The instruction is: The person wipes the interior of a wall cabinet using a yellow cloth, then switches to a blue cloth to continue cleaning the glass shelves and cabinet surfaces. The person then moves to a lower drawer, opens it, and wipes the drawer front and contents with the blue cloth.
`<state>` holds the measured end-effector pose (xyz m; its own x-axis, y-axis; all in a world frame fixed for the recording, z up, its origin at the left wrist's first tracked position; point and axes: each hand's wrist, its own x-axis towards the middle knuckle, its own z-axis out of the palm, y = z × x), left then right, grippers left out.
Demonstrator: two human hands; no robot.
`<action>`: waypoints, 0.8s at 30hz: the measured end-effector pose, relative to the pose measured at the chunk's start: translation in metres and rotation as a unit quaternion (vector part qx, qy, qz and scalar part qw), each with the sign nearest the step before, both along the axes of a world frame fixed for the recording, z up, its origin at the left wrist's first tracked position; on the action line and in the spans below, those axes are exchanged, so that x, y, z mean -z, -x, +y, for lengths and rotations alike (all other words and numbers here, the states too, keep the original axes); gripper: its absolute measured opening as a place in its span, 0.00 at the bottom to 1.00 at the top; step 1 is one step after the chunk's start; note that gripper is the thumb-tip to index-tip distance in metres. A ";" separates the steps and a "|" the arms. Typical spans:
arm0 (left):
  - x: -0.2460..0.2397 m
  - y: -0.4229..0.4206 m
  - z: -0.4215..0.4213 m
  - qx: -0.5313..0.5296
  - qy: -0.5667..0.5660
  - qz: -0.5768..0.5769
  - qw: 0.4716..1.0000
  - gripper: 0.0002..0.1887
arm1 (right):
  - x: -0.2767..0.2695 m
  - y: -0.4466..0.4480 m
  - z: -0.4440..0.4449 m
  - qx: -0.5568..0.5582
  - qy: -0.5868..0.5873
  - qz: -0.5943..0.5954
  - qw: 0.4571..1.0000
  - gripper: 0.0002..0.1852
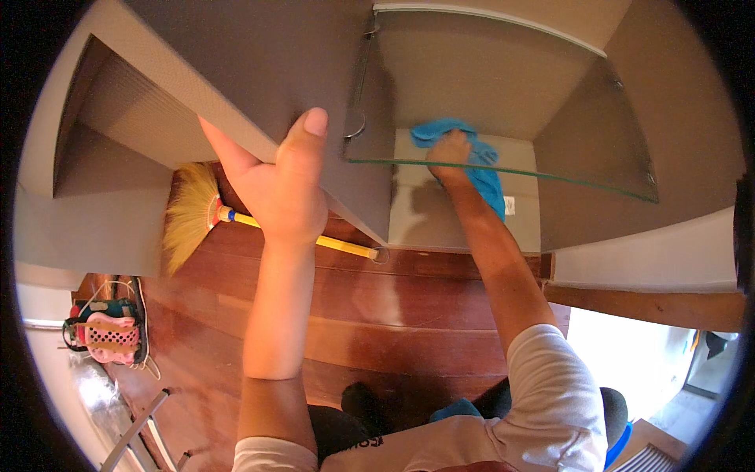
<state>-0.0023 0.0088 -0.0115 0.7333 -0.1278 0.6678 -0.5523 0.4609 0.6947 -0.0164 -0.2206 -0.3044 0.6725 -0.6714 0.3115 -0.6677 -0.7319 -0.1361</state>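
Observation:
My left hand (283, 183) grips the front edge of an upright cabinet panel (236, 112), its thumb on the inner face. Inside the cabinet, my right hand (451, 153) presses a crumpled blue cloth (486, 183) against the pale bottom board (413, 218); the hand is a little blurred. Above that wrist a glass shelf (501, 100) with a greenish edge spans the compartment, and part of the hand shows through it. My right fingertips are hidden by the cloth and hand.
On the reddish wooden floor (354, 307) lies a straw broom (191, 215) with a yellow handle, passing beyond my left wrist. Pink perforated footwear (112, 337) and cords are at the left. Metal legs (135, 428) stand at the lower left. An open side compartment (130, 112) is at the upper left.

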 end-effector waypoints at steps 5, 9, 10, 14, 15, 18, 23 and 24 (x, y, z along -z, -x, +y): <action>-0.004 0.005 -0.002 0.016 0.016 -0.007 1.000 0.32 | 0.003 -0.043 0.024 -0.184 -0.024 0.022 0.982 0.16; -0.004 0.007 -0.002 0.038 0.030 0.019 0.999 0.33 | -0.003 -0.045 0.024 -0.156 -0.093 0.051 0.982 0.15; -0.004 0.007 0.000 0.038 0.025 0.021 0.999 0.33 | -0.007 -0.048 0.023 -0.151 -0.106 0.069 0.980 0.15; -0.008 0.009 0.005 0.082 -0.016 0.056 0.995 0.44 | -0.012 -0.047 0.005 -0.206 -0.149 0.036 0.966 0.16; -0.010 0.008 0.004 0.089 -0.011 0.055 0.994 0.44 | -0.013 -0.044 0.016 -0.184 -0.129 0.035 0.974 0.16; -0.010 0.009 -0.002 0.104 -0.007 0.029 0.994 0.42 | 0.003 -0.021 0.038 -0.140 -0.115 0.014 0.983 0.16; -0.013 0.007 -0.002 0.102 -0.008 -0.011 0.995 0.38 | 0.022 0.051 0.122 -0.207 -0.118 -0.005 0.971 0.14; -0.011 0.002 0.003 0.097 -0.012 -0.019 0.995 0.38 | 0.013 0.071 0.148 -0.249 -0.110 0.011 0.962 0.15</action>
